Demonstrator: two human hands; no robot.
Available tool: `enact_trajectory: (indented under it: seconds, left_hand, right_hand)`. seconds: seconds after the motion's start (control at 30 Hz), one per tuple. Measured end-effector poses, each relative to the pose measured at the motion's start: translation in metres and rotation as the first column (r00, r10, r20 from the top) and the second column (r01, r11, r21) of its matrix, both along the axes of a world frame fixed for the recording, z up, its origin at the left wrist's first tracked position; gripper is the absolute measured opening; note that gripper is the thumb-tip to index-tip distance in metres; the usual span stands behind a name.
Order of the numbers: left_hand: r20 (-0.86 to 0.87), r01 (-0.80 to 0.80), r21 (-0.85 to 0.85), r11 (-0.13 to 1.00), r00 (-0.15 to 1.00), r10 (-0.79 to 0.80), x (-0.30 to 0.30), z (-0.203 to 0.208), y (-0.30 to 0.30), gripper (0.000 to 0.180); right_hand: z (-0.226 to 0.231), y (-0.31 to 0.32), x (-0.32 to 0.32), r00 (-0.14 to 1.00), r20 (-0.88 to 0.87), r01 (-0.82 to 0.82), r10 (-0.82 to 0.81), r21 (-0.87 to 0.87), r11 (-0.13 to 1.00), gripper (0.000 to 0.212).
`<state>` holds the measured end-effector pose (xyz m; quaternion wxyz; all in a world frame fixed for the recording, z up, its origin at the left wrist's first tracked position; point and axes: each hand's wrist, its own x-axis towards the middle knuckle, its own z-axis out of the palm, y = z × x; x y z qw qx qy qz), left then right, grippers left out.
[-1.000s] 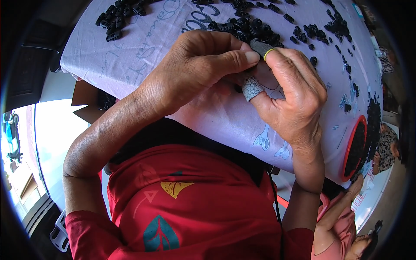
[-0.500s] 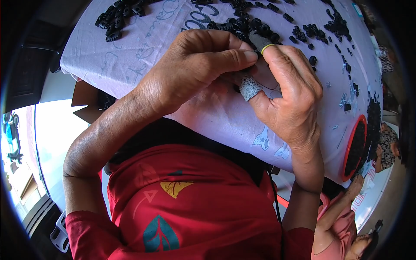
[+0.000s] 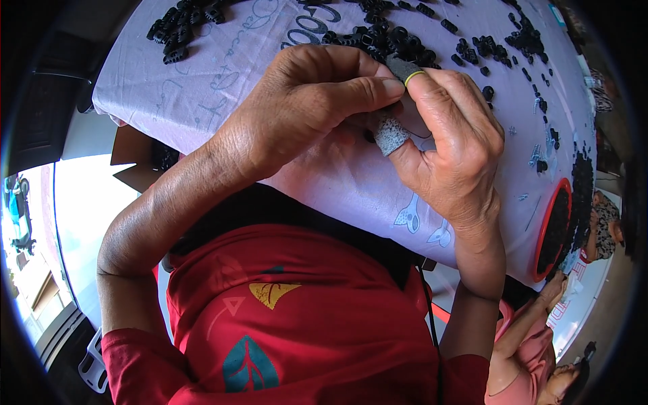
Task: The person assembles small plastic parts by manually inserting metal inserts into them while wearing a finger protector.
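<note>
My left hand (image 3: 317,101) is closed, thumb and index finger pinched together over the near part of the table. Whatever they grip is mostly hidden; only a dark bit shows by the thumb tip. Against it, my right hand (image 3: 455,145) curls in with its fingertips meeting the left ones. A dark grey finger cot (image 3: 403,66) with a yellow rim covers the right index fingertip, and a speckled grey finger cot (image 3: 391,136) covers the right thumb. Just beyond both hands lies a pile of small black ribbed plastic parts (image 3: 405,44).
A pale lilac cloth (image 3: 182,94) with printed writing covers the table. More black parts (image 3: 177,34) lie heaped at the far left and scattered (image 3: 489,48) at the far right. A red-rimmed basket (image 3: 541,260) of black pieces stands at the right edge, near another person's arm (image 3: 533,314).
Both hands stay at the same spot; the right index fingertip has shifted slightly left, closer to the left thumb. At right, the other person's arm has moved slightly.
</note>
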<state>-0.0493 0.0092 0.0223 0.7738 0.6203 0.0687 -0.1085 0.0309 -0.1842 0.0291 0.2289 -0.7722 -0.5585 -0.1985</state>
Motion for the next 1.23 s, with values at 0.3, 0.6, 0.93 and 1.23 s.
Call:
enact_trajectory:
  seconds: [0.3, 0.6, 0.93, 1.23]
  left_hand:
    - [0.012, -0.021, 0.004, 1.0, 1.0, 0.021, -0.0008, -0.0017, -0.0013, 0.022]
    - [0.01, -0.005, 0.029, 1.0, 1.0, 0.004, -0.0004, -0.0009, -0.0004, 0.024]
    - [0.058, 0.01, 0.017, 1.0, 0.998, -0.011, 0.0, -0.0044, -0.0012, 0.024]
    - [0.02, 0.047, 0.044, 0.998, 0.999, -0.048, -0.001, -0.0002, -0.0005, 0.022]
  right_hand:
    - [-0.0017, 0.0013, -0.0003, 0.999, -0.034, 0.002, -0.001, 0.011, 1.0, 0.044]
    - [-0.0027, 0.0013, 0.0023, 0.999, 0.048, -0.024, 0.024, 0.004, 1.0, 0.045]
    - [-0.0025, -0.0001, 0.0062, 0.997, 0.077, -0.029, 0.026, 0.048, 0.998, 0.041]
    - [-0.0023, 0.0003, 0.0041, 0.998, 0.062, -0.024, 0.023, 0.016, 1.0, 0.041]
